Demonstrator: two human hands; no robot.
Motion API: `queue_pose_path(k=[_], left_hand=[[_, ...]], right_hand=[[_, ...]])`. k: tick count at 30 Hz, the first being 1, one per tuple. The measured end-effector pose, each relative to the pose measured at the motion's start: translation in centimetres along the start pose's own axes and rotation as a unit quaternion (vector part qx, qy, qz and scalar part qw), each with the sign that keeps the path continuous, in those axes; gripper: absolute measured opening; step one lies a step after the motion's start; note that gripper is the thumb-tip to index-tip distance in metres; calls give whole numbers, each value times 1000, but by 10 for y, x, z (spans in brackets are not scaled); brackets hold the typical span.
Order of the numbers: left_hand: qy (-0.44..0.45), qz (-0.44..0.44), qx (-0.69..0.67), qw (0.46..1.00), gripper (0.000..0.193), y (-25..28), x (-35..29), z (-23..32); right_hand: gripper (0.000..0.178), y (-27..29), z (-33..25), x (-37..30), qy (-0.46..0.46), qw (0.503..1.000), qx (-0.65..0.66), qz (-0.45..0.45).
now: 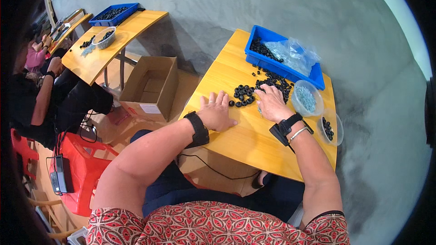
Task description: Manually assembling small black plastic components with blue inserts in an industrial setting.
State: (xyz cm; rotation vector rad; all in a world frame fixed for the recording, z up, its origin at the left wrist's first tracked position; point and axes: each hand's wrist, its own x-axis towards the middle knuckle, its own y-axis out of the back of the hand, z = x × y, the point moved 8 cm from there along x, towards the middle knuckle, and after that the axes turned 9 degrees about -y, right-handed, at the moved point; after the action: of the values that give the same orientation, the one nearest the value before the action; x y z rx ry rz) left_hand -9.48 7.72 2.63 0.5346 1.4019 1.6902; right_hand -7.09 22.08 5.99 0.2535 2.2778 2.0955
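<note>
My left hand [217,112] lies flat on the yellow wooden table [245,138], fingers spread, with nothing in it. Just right of it is a loose cluster of round black knob-like parts [243,95]. My right hand [274,105] reaches over the table, its fingers slightly bent and apart. Its fingertips are at the edge of a pile of small black parts [284,86], some hidden beneath the hand. A few small silvery pieces [260,110] show below its thumb. Beside the right hand stands a clear round tub [297,110] of silvery-blue small parts, probably screws.
At the far edge, a blue tray [290,66] holds black parts and a clear plastic bag [295,54]. Another clear tub [338,129] with black pieces sits at the right edge. An open cardboard box [150,86] and red stool [84,172] stand left. Another person [45,90] sits beyond.
</note>
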Motion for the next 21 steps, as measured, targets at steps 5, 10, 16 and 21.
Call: queue_pose_path(k=[5, 10, 16, 21], left_hand=[[-3, 6, -72, 997, 90, -2, -12, -1], [-22, 16, -96, 995, 92, -7, -20, 4], [-18, 21, -112, 993, 92, -7, -22, 1], [-25, 78, -211, 974, 84, 5, -37, 7]], right_hand=[[36, -8, -4, 7, 33, 999, -15, -22], [35, -6, -4, 2, 26, 999, -28, -24], [34, 0, -2, -14, 38, 997, -60, -10], [30, 39, 3, -32, 72, 985, 74, 136]])
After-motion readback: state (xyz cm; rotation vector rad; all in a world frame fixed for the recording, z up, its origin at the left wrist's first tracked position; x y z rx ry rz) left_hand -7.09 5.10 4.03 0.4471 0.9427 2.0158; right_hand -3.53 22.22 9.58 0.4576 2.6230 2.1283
